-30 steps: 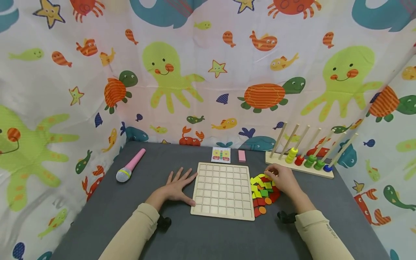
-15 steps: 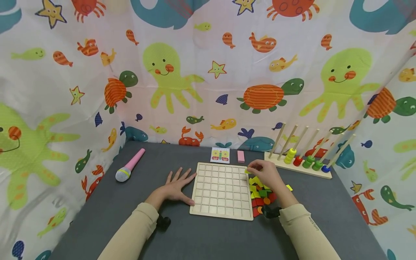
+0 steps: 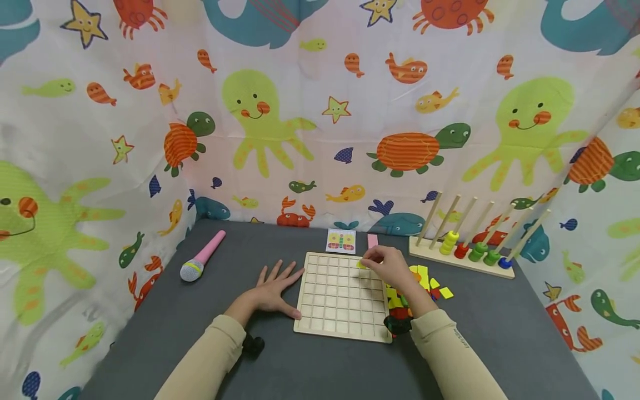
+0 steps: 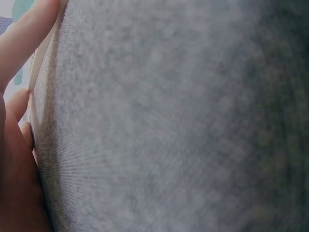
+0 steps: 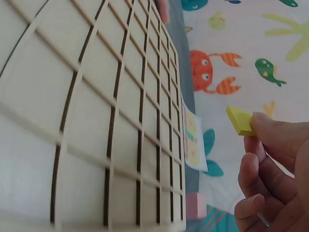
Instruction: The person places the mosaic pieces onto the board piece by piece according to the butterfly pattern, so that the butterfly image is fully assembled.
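Observation:
A square wooden grid board [image 3: 332, 303] lies on the dark table. My left hand [image 3: 270, 293] rests beside it with fingers spread, the thumb touching its left edge. In the left wrist view, part of that hand [image 4: 19, 159] shows along the left side. Above the board's upper right corner, my right hand [image 3: 392, 268] pinches a small yellow tile [image 5: 240, 121] between thumb and fingers. The right wrist view shows the tile raised off the grid, with one pointed corner. Loose yellow, red, green and orange tiles [image 3: 422, 273] lie to the board's right, partly hidden by my right forearm.
Behind the board lie a pattern card [image 3: 341, 241] and a pink block [image 3: 372, 240]. A wooden peg stand [image 3: 425, 248] with coloured rings is at the back right. A pink toy microphone [image 3: 209, 248] lies at the left. A printed sea-animal curtain [image 3: 320, 166] surrounds the table.
My right hand has moved left from the tile pile to above the board's upper right part, carrying the yellow tile. The left hand has stayed at the board's left edge.

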`<action>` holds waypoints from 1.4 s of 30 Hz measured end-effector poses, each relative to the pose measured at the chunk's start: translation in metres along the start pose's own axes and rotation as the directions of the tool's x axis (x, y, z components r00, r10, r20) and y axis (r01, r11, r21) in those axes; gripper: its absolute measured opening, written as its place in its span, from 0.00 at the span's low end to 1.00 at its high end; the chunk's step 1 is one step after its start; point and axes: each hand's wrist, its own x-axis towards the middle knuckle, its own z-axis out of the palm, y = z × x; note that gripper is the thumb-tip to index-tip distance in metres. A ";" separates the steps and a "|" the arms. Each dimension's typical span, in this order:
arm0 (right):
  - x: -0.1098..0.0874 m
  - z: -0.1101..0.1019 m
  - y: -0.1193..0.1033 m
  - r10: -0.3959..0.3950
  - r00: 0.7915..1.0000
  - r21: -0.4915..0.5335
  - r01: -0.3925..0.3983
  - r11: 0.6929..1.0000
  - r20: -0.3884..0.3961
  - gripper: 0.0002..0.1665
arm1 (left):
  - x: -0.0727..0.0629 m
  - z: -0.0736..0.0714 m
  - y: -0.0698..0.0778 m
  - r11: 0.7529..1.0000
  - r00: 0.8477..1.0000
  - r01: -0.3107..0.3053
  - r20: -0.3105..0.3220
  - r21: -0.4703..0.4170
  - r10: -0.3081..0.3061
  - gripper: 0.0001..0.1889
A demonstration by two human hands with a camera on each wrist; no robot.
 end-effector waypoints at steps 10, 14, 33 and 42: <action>0.018 0.043 -0.019 -0.031 0.998 0.108 0.025 0.994 0.062 0.07 | -0.007 -0.003 0.000 0.998 0.999 0.053 0.007 0.029 -0.054 0.67; 0.023 0.051 -0.027 -0.037 0.997 0.147 0.027 0.989 0.069 0.06 | -0.006 -0.007 0.006 0.998 0.998 0.053 0.015 0.016 -0.054 0.66; 0.050 0.099 -0.037 -0.010 0.995 0.159 -0.006 0.987 0.100 0.05 | 0.000 -0.002 0.004 0.998 0.999 0.046 0.020 0.038 -0.047 0.66; 0.050 0.116 -0.035 0.043 0.997 0.071 -0.048 0.996 0.065 0.06 | -0.002 -0.005 0.012 0.995 0.996 0.082 0.037 0.056 -0.084 0.65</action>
